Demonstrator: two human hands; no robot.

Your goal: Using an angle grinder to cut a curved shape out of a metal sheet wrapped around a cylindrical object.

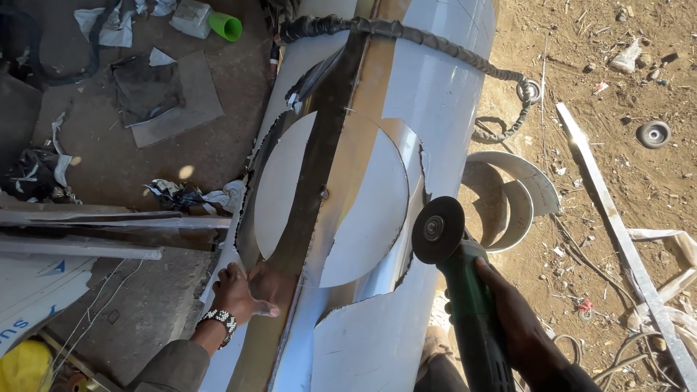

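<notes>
Sunlit dirt ground (617, 109), shaded concrete floor (131, 160), scattered metal strips (617, 218)

I count one large shiny metal cylinder (435, 87), and everything else I place against it. On it I see one round cut-out disc (363, 210) and one dark strip (319, 160) running along its length. One braided cable (435, 40) crosses its far end. One green angle grinder (465, 290) with one black disc (438, 229) sits at its right edge. Right of it on the dirt: two curved metal offcuts (519, 192), one loose grinding wheel (653, 133), one long flat metal bar (617, 225). Left of it: one green cup (226, 27), two long bars (94, 232), one yellow helmet (25, 366).
</notes>
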